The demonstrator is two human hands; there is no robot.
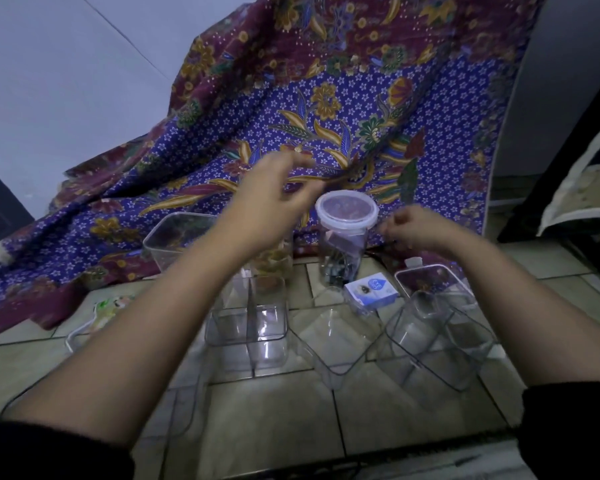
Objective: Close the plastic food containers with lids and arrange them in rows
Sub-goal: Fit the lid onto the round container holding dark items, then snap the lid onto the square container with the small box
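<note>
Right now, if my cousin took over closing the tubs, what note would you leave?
Left hand: raised to the left of the round jar, fingers loose, holding nothing.
Right hand: to the right of the jar, fingers curled; too blurred to tell if it holds anything.
Done: the jar has its lid on.
Left: the clear square tubs on the floor in front stand open. They need lids, then lining up.
</note>
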